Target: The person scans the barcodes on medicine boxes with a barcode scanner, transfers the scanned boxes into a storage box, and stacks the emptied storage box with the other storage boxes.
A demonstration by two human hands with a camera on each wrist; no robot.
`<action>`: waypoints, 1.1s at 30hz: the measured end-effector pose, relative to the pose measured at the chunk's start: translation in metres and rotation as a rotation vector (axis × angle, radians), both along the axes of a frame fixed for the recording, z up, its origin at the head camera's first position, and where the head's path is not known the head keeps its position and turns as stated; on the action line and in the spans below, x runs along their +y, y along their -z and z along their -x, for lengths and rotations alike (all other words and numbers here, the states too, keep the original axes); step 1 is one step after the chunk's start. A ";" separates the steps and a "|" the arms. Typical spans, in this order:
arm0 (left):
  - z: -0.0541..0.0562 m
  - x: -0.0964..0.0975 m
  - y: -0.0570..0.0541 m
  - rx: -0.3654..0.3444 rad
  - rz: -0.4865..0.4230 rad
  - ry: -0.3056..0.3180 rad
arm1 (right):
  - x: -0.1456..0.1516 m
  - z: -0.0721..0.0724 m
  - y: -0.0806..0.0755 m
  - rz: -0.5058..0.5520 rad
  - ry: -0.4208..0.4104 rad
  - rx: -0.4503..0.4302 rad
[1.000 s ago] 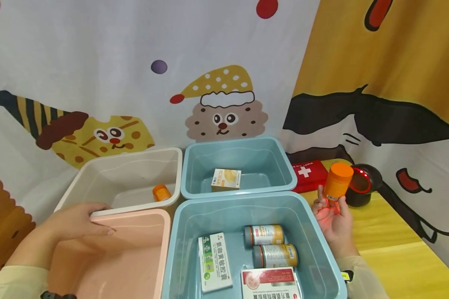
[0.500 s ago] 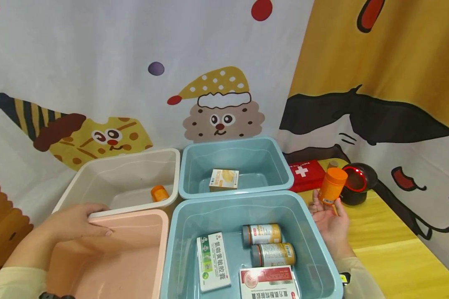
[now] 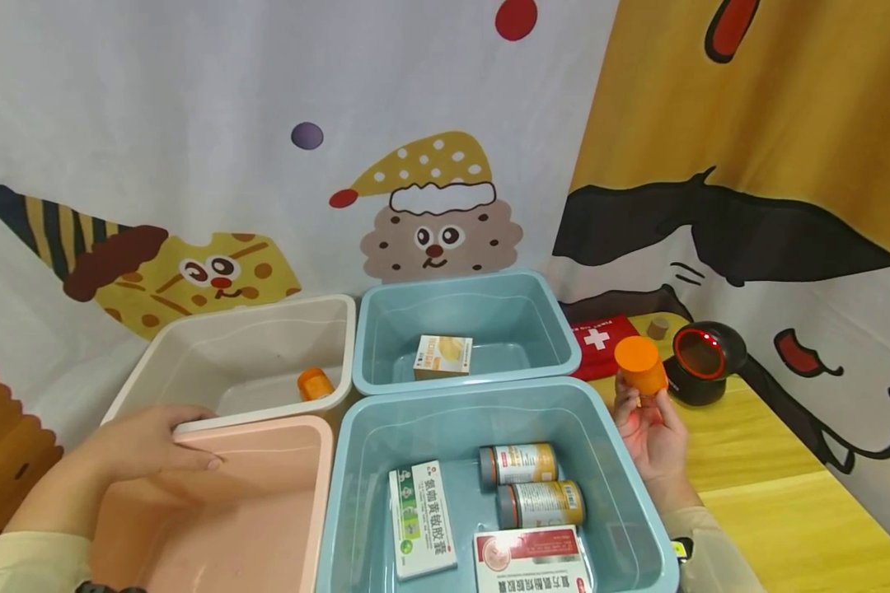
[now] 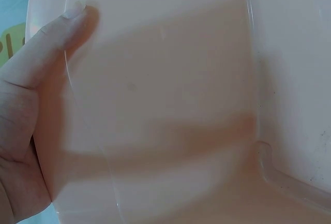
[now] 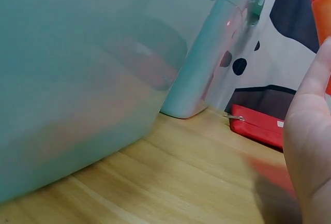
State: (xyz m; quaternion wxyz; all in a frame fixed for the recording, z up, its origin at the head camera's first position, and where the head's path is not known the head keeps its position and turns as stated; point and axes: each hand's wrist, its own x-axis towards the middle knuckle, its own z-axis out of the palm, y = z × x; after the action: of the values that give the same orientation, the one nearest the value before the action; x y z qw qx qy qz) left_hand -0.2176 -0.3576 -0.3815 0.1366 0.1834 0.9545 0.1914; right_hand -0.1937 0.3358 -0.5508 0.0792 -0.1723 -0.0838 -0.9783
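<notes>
My right hand (image 3: 654, 441) holds an orange bottle (image 3: 641, 366) in its fingertips, palm up, just outside the right wall of the front blue bin (image 3: 386, 420). The bottle's round cap tilts toward the head camera. Just right of it stands a black scanner (image 3: 728, 350) with a lit red ring; red light falls on the palm. My left hand (image 3: 148, 445) grips the rim of the pink bin (image 3: 259, 461) where it meets the grey bin (image 3: 200, 338). In the left wrist view, the thumb (image 4: 51, 38) lies along the pink inner wall.
Inside the front blue bin lie two grey-capped bottles (image 3: 540, 504), a green-and-white box (image 3: 423, 519) and a red-and-white box (image 3: 534, 560). The back blue bin (image 3: 386, 313) holds a small box (image 3: 443, 356). An orange bottle (image 3: 315, 384) lies in the grey bin. A red first-aid pouch (image 3: 601, 344) sits behind.
My right hand has shifted slightly left, away from the scanner, and tipped the orange bottle so its cap faces the head camera. The left hand keeps its grip on the rim.
</notes>
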 end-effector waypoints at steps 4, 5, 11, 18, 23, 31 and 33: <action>0.000 0.000 0.001 0.028 0.012 0.003 | 0.000 -0.001 -0.001 0.007 0.038 -0.092; 0.000 0.000 0.001 0.032 0.014 0.005 | 0.001 -0.001 -0.001 0.011 0.049 -0.119; 0.000 -0.001 0.001 0.016 0.006 0.005 | 0.005 -0.001 -0.001 0.027 0.088 -0.295; 0.000 -0.001 0.003 0.028 0.004 0.016 | 0.015 0.004 -0.005 0.074 0.106 -0.305; 0.001 -0.001 0.004 0.039 0.009 0.022 | 0.027 0.008 -0.007 0.078 0.129 -0.285; 0.000 -0.001 0.002 0.011 0.023 -0.015 | 0.034 0.013 -0.008 0.083 0.100 -0.282; 0.000 0.000 0.001 0.012 0.021 -0.013 | 0.035 0.014 -0.007 0.089 0.100 -0.267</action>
State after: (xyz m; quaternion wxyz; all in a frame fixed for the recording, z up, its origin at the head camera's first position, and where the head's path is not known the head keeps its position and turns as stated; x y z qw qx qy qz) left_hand -0.2174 -0.3581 -0.3830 0.1315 0.1770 0.9584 0.1814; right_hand -0.2072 0.3711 -0.5434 0.0109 -0.0481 -0.1282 -0.9905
